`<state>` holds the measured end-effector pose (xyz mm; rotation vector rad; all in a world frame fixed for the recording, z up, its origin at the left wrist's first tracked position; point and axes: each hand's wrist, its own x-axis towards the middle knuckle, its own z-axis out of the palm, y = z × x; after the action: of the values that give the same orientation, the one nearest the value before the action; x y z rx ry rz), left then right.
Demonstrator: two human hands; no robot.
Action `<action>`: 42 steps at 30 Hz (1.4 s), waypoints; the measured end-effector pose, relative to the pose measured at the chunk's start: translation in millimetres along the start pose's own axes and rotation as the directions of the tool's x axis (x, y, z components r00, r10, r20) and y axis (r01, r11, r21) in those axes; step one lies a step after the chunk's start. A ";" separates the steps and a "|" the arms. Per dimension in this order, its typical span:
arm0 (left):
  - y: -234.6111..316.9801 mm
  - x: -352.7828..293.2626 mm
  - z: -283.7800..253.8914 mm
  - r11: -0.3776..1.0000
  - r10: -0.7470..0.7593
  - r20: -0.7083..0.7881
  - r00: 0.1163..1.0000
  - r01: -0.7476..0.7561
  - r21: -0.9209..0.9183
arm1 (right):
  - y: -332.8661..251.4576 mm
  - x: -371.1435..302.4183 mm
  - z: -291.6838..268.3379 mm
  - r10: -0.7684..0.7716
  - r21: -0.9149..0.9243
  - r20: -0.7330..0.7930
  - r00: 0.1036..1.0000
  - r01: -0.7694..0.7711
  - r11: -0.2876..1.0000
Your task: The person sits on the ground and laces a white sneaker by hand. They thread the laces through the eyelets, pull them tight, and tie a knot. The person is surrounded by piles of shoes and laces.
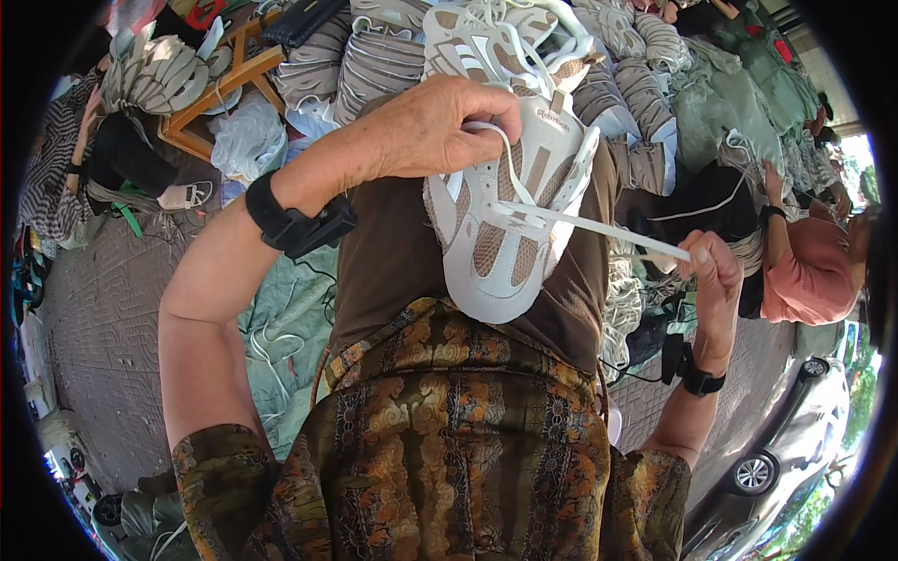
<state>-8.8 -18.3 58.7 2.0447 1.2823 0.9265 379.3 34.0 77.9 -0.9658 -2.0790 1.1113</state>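
A white and tan sneaker (491, 279) rests on my brown-clad lap, its toe pointing toward me. My left hand (468, 126) lies over the sneaker's left side, thumb and fingers closed on a loop of the white shoelace (608, 229). Off to the right, my right hand (711, 266) pinches another stretch of that lace and holds it taut away from the eyelets. The lace crosses the lower eyelet rows near the toe. Another similar shoe (468, 47) lies just beyond, with loose laces on top. My left fingertips are partly hidden.
Stacked shoe uppers (388, 70) stand beyond my lap, with more stacks (636, 112) at the right. A wooden stool (224, 79) and plastic bag (248, 140) are at the left. A bundle of laces (622, 309) hangs by my right knee. Co-workers sit on both sides.
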 end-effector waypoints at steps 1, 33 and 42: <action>-1.5 -1.4 -0.5 1.000 0.017 -0.012 1.000 -0.017 0.004 | 2.3 3.7 -4.0 0.007 0.012 0.014 1.000 -0.007 1.000; -70.8 -151.8 -93.3 0.184 -0.113 -0.224 0.968 0.242 0.953 | 156.5 -74.9 -79.0 0.116 -0.845 -0.417 0.901 -0.432 0.315; -174.4 -278.7 -178.5 0.126 -0.306 -0.352 0.885 0.405 0.906 | 201.8 -150.5 -116.8 0.177 -0.665 -0.585 0.792 -0.593 0.454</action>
<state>-328.3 -188.5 -35.3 2.2173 2.7558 -0.2559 618.1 41.8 -63.4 -2.0440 -1.9776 -0.0969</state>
